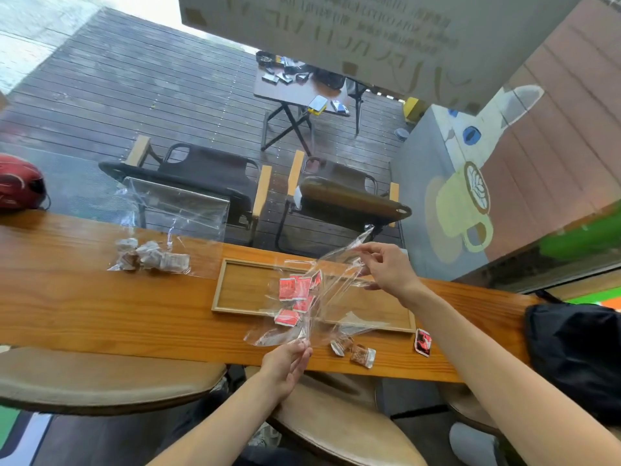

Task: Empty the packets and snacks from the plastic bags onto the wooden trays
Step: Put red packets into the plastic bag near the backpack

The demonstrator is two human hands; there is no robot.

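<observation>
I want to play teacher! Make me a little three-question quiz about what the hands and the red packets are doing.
1. True or false: both hands hold the same clear plastic bag.
2. Where are the red packets now? A) loose on the floor B) inside the clear bag above the wooden tray C) on a chair
3. Fill in: the other bag of pale snacks lies on the table to the ____ of the tray.

Key
1. True: the left hand pinches the near end and the right hand pinches the far end.
2. B
3. left
</observation>
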